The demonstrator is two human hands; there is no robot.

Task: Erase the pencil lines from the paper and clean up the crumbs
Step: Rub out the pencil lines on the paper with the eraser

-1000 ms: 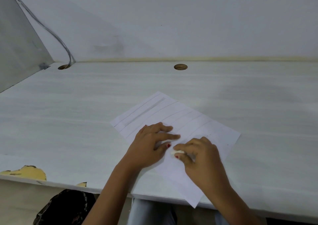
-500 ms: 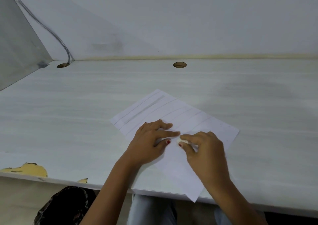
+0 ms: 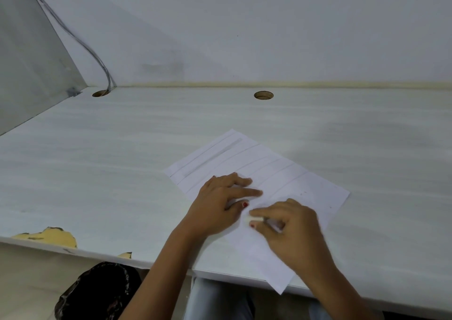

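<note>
While the right hand (image 3: 293,234) works near the desk's front edge, its thumb and forefinger pinch a small white eraser (image 3: 254,219) pressed to the paper (image 3: 315,192), whose near corner hangs over that edge. Half a second ago this hand sat a little farther up the page. Now it has drawn back toward me, so I take this for one stroke of a back-and-forth rub. Just left of it, the left hand (image 3: 220,202) has stayed put, fingers spread flat, pinning the sheet. Beyond the hands, several pencil lines (image 3: 215,159) still cross the far half of the page, so most of the erasing looks undone. I can't make out any crumbs yet. Farther off, the desk (image 3: 122,173) runs back to a round hole (image 3: 263,95), and at far left a cable (image 3: 97,58) drops into another.
</note>
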